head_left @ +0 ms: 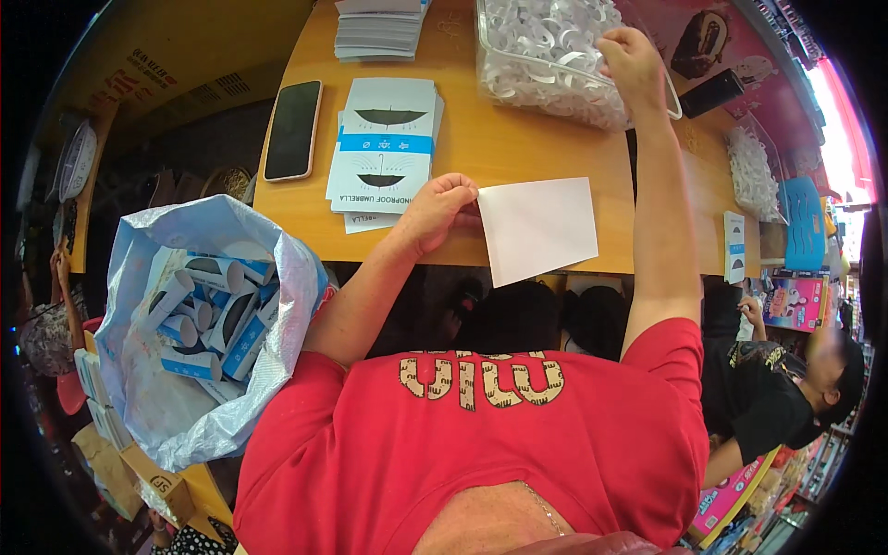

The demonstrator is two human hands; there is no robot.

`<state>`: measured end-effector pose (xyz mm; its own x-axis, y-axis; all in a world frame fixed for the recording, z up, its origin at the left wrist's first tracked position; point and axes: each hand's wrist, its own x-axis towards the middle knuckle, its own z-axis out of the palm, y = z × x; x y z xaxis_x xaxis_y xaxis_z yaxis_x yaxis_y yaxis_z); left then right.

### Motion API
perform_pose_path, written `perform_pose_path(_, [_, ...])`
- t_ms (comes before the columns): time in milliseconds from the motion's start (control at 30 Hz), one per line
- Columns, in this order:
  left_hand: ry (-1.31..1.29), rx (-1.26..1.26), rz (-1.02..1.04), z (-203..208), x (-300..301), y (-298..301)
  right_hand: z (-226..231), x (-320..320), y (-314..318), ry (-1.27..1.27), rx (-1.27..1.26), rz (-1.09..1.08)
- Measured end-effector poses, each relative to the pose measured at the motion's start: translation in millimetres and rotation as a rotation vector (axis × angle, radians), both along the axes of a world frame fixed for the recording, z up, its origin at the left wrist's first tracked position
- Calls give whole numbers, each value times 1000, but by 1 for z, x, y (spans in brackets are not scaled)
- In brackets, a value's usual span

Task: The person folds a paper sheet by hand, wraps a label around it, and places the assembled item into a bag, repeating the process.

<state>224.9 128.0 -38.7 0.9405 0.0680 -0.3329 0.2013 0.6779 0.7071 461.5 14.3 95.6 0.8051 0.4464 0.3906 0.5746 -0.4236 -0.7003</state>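
My left hand [439, 211] pinches the upper left corner of a blank white paper sheet [539, 229], held at the table's front edge with its plain side up. My right hand [634, 67] is at the right rim of a clear plastic box [546, 67], its fingers closed. Whether anything sits in those fingers is too small to tell. Many curled white strips [532, 32] fill that box. Left of my left hand lies a stack of printed sheets [384, 139] with umbrella pictures and a blue band.
A phone [293, 130] and another paper stack [379, 32] lie on the wooden table [518, 153]. At left, a white woven bag [153, 370] holds several rolled printed sheets [211, 319]. More white strips [754, 171] and a blue tray [803, 222] stand at right. A person in black [763, 393] is at right.
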Motion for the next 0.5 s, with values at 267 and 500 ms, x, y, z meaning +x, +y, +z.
perform_pose_path(267, [-72, 158, -43, -4, 2, 0, -67, -125, -38, 107, -272, 467])
perform_pose_path(500, [-46, 221, -58, -6, 5, -1, -103, -131, -48, 14, -480, 447])
